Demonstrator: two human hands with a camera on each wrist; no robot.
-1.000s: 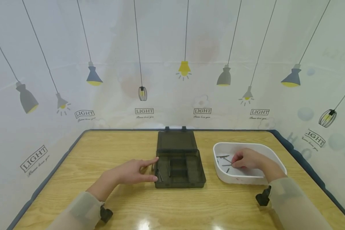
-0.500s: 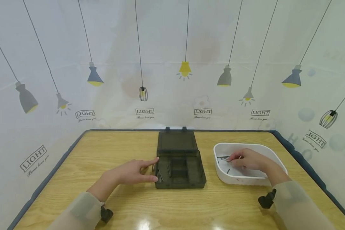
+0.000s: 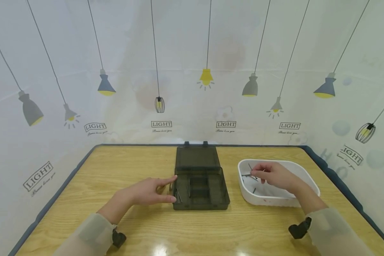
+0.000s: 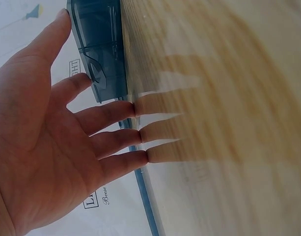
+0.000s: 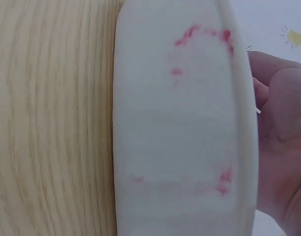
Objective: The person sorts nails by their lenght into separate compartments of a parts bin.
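Note:
A dark see-through plastic organizer box lies with its lid raised back. My left hand touches the box's left side with thumb and forefinger, fingers fairly straight. In the left wrist view, the other fingertips of that hand reach the tabletop. Several thin metal pins, like nails, stand in the box's left compartments. My right hand is over the white tray, pinching a thin nail-like pin. More pins lie below its fingertips. In the right wrist view, the tray wall hides most fingers.
The wooden table carries the box in the middle and the tray to its right. A backdrop cloth printed with lamps stands along the table's back and sides. Red smudges mark the tray's outer wall.
My right hand has shifted left and risen a little in the tray, a pin now sticking up from its fingertips. The left hand and the box have stayed put.

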